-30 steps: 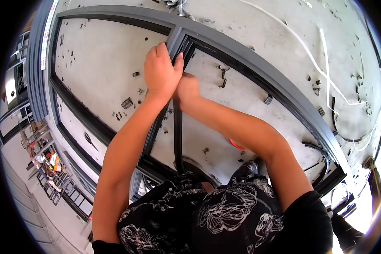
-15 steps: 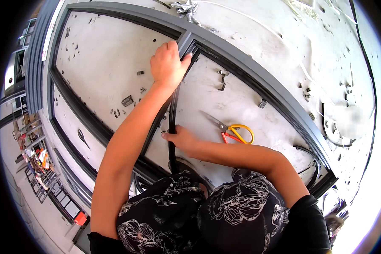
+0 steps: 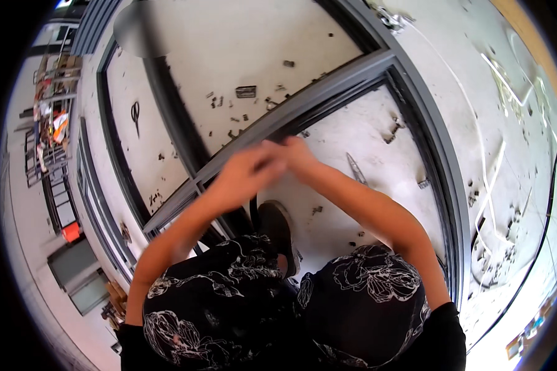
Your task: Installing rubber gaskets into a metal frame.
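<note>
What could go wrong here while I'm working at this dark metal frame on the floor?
Your left hand and right hand meet blurred over the dark grey metal frame bar, so fingers could get pinched against its edge. Small metal bits scattered on the concrete floor might slip underfoot beside your black shoe. The pointed metal tool lying near your right forearm could be knelt on.

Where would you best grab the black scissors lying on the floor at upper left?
By the looped handles at the lower end of the scissors, coming straight down from above: they lie flat on bare concrete floor with blades pointing up-frame, nothing crowding them.
</note>
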